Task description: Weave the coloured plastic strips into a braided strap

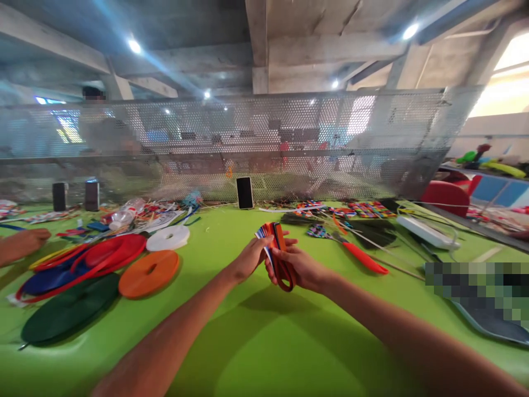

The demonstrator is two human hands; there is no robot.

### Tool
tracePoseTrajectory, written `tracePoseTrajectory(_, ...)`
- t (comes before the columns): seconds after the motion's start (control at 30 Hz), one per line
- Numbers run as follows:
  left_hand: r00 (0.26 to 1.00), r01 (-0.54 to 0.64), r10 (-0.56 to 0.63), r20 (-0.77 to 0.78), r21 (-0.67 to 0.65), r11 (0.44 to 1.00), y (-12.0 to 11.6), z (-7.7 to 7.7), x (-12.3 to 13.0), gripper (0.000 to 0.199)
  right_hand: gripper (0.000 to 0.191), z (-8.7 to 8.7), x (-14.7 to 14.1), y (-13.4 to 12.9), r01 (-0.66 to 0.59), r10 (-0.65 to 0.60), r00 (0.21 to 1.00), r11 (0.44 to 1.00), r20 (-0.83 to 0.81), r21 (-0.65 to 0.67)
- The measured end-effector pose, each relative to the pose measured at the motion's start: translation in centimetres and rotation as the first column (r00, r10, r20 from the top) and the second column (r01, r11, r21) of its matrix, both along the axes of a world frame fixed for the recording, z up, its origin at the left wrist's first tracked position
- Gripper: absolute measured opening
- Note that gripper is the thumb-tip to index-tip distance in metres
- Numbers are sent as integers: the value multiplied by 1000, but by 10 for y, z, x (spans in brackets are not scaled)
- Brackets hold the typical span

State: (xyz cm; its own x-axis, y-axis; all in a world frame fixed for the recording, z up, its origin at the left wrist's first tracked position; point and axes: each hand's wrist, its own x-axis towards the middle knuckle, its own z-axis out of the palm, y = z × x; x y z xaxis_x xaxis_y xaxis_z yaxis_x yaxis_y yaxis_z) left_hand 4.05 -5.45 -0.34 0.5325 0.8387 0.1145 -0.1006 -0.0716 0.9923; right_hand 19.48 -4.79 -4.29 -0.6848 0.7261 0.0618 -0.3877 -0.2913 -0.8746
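Both hands (left hand (248, 259), right hand (300, 268)) pinch the ribbon bundle (276, 242).

Both hands, left (250, 258) and right (300, 267), hold a bundle of coloured ribbon strips (278, 251) above the green desk (256, 342), orange tape roll (149, 273) nearby.

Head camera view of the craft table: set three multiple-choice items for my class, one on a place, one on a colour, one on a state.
1. Where does the phone stand?
A. Against the mesh screen
B. On the orange roll
C. In a hand

2. What colour is the tape roll nearest the left hand?
A. White
B. Orange
C. Purple

3. How is the bundle of coloured strips held?
A. By no hand
B. By the left hand only
C. By both the left and the right hand

Answers: 1 A, it leans upright at the mesh. 2 B, the disc is orange. 3 C, both hands grip it.
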Motion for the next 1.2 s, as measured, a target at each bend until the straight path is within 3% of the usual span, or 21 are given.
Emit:
tracePoseTrajectory(0.2,986,-35,45,-162,62,997,-6,0,3,61,36,-5,5,-10,-24,24,1000,999,-11,-45)
tracePoseTrajectory(0.3,982,2,8,-191,52,999,-4,-5,3,63,39,-7,4,-10,-22,22,1000,998,-5,-63)
tracePoseTrajectory(0.4,980,-3,11,-197,40,999,-2,-10,2,62,42,-12,2,-11,-12,12,1000,998,3,-66)
tracePoseTrajectory(0.7,973,-163,160,-167,-8,987,-5,-19,10,60,41,-21,-2,-14,62,-64,998,996,-18,-64)
tracePoseTrajectory(0.93,946,-293,269,-180,-124,948,-16,-13,13,56,43,-19,-3,-26,32,-34,999,996,-15,-81)
tracePoseTrajectory(1.2,943,-306,282,-180,-128,943,-15,-15,12,48,45,-18,-2,-25,-17,18,1000,998,9,-57)
